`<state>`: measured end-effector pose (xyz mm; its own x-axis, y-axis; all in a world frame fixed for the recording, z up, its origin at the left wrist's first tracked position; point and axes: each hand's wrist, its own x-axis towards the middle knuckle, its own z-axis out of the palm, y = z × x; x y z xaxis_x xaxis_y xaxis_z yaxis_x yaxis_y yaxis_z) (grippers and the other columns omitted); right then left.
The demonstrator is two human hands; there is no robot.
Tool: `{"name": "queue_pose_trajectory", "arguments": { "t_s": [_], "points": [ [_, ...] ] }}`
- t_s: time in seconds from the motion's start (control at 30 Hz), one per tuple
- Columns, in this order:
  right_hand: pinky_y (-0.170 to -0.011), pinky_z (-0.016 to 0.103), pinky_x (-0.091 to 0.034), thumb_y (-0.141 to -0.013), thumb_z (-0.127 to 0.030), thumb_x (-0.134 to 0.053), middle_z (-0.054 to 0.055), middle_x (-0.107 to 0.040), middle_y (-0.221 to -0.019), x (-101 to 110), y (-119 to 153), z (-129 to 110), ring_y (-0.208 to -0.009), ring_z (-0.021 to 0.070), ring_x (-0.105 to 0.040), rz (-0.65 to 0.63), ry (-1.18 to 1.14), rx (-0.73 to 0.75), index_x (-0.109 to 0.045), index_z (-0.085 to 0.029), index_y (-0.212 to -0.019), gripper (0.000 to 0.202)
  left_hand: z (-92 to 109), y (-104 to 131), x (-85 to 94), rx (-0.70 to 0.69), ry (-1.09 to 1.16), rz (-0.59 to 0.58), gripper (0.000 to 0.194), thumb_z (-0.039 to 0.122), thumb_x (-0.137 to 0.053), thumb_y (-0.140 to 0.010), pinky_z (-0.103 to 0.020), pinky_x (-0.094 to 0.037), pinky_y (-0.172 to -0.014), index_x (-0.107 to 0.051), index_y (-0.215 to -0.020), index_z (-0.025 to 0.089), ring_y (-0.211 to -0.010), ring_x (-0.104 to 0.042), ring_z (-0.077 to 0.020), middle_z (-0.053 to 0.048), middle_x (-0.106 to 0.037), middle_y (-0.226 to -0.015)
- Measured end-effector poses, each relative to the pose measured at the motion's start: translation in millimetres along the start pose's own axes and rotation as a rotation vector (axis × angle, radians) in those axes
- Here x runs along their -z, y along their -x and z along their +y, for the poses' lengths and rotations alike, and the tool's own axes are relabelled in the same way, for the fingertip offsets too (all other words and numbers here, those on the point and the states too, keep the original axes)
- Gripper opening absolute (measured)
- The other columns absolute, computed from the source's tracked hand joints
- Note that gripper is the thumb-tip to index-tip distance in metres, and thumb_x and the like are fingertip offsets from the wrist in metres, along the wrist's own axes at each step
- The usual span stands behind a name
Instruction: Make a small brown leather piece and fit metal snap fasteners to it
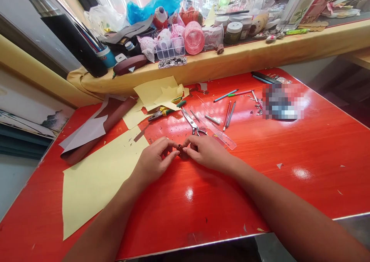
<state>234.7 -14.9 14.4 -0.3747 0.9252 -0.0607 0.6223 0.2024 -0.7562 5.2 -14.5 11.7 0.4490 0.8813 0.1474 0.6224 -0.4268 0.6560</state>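
Observation:
Between my two hands is a small dark brown piece (181, 151), perhaps leather, pinched from both sides just above the red table. My left hand (154, 158) grips its left edge between thumb and fingertips. On the other side, my right hand (206, 152) pinches the right edge in the same way. Fingers cover much of the piece, so its full shape is hidden. Right behind my right hand lie scissors (190, 122), their handles partly covered by it. A clear ruler (224, 136) rests to the right of the scissors.
Yellow paper (101, 185) covers the table's left side, beside a brown sheet roll (86, 138). Pliers (166, 111), pens (225, 95) and pencils (230, 115) lie farther back. A black flask (72, 42) stands at the back left; jars and bags crowd the sill (231, 57).

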Motion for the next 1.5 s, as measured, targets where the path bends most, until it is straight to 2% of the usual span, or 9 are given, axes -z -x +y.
{"name": "queue_pose_trajectory", "arguments": {
  "t_s": [0.2,0.43,0.77,1.07,1.5],
  "points": [
    [-0.061,0.026,-0.029,-0.098,-0.028,-0.066,0.000,-0.077,-0.085,-3,0,3,-0.073,0.0153,-0.064,0.007,0.029,0.016,-0.073,-0.023,-0.098,0.009,-4,1,-1.6,-0.022,-0.024,-0.002,0.016,0.031,-0.062,-0.102,-0.028,-0.044,-0.068,-0.074,-0.110,0.024,-0.072,-0.057,-0.0140,-0.001,-0.066,-0.090],
    [-0.061,0.027,-0.029,-0.099,-0.027,-0.066,0.000,-0.077,-0.083,-5,0,2,-0.072,0.0156,-0.064,0.016,0.045,0.025,-0.075,-0.023,-0.100,0.010,-1,0,-4.4,0.023,0.060,-0.010,0.018,0.031,-0.062,-0.101,-0.027,-0.044,-0.068,-0.078,-0.105,0.024,-0.072,-0.059,-0.0138,-0.001,-0.068,-0.089],
    [-0.063,0.026,-0.031,-0.099,-0.026,-0.068,-0.001,-0.074,-0.077,-4,1,0,-0.070,0.0145,-0.063,0.041,0.026,0.056,-0.075,-0.023,-0.110,0.013,6,-3,-5.1,0.192,0.305,0.029,0.019,0.037,-0.067,-0.098,-0.029,-0.052,-0.078,-0.078,-0.090,0.023,-0.083,-0.069,-0.0180,-0.002,-0.078,-0.087],
    [-0.060,0.024,-0.033,-0.098,-0.025,-0.069,-0.005,-0.065,-0.066,-7,2,-1,-0.059,0.0107,-0.053,0.197,-0.088,0.141,-0.075,-0.022,-0.098,0.007,12,-3,-3.5,0.285,0.568,0.037,0.022,0.041,-0.072,-0.095,-0.032,-0.060,-0.086,-0.077,-0.087,0.021,-0.086,-0.077,-0.0214,-0.004,-0.080,-0.087],
    [-0.063,0.024,-0.035,-0.097,-0.021,-0.067,-0.004,-0.067,-0.068,-9,1,0,-0.062,0.0115,-0.056,0.165,-0.092,0.145,-0.073,-0.022,-0.094,0.007,10,-3,-5.7,0.305,0.575,-0.019,0.025,0.043,-0.072,-0.094,-0.033,-0.058,-0.090,-0.081,-0.091,0.020,-0.091,-0.075,-0.0225,-0.005,-0.081,-0.092]
  ]
}}
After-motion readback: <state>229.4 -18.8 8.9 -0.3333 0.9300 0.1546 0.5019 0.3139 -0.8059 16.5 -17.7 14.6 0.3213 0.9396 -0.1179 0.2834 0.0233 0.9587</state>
